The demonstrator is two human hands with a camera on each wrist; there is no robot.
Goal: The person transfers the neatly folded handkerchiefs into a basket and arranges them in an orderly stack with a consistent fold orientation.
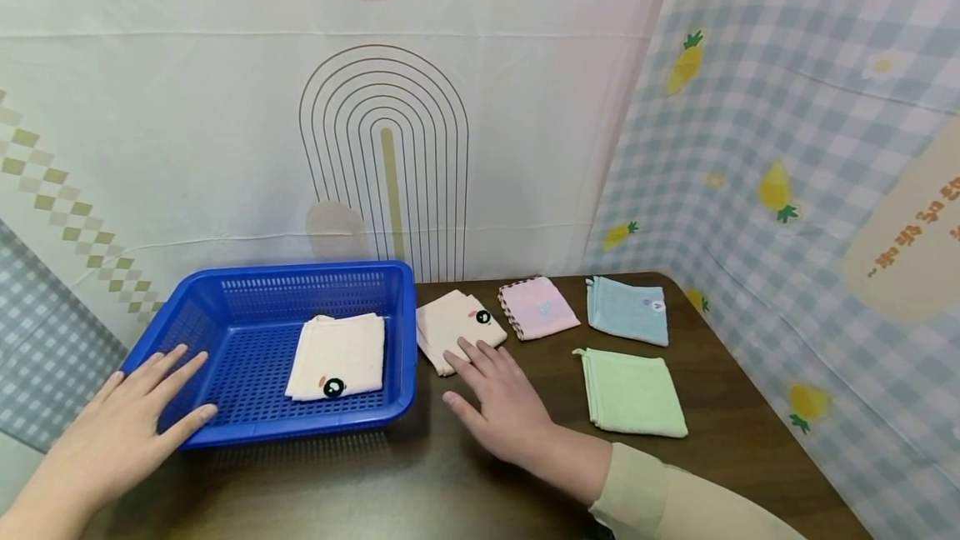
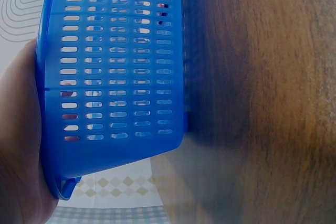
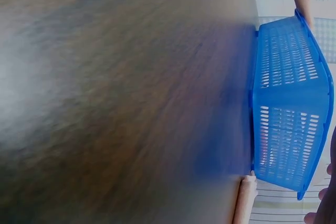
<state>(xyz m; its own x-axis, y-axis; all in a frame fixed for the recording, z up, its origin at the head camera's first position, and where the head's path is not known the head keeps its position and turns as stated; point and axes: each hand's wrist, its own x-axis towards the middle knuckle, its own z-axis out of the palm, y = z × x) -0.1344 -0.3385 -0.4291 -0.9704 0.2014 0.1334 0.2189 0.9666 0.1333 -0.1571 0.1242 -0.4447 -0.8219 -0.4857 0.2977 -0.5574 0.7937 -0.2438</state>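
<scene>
My left hand (image 1: 123, 427) rests on the left front rim of a blue plastic basket (image 1: 300, 429), fingers spread and straight. Inside the basket lies a folded cream towel (image 1: 341, 352) with an embroidered eye. A second cream towel (image 1: 450, 323) of the same kind lies folded on the table, right beside the basket. My right hand (image 1: 498, 402) is over the near edge of that towel, fingers extended; whether it touches the cloth cannot be told. In the right wrist view, the towel's edge (image 3: 244, 203) shows beyond the basket, and a few fingertips appear at the right border.
Right of the second cream towel lie a folded pink towel (image 1: 542, 308) with a checked edge, a blue towel (image 1: 630, 311) and a light green towel (image 1: 636, 394). All rest on the dark wooden table (image 1: 480, 498). Patterned cloth (image 1: 525, 148) hangs behind and at the sides.
</scene>
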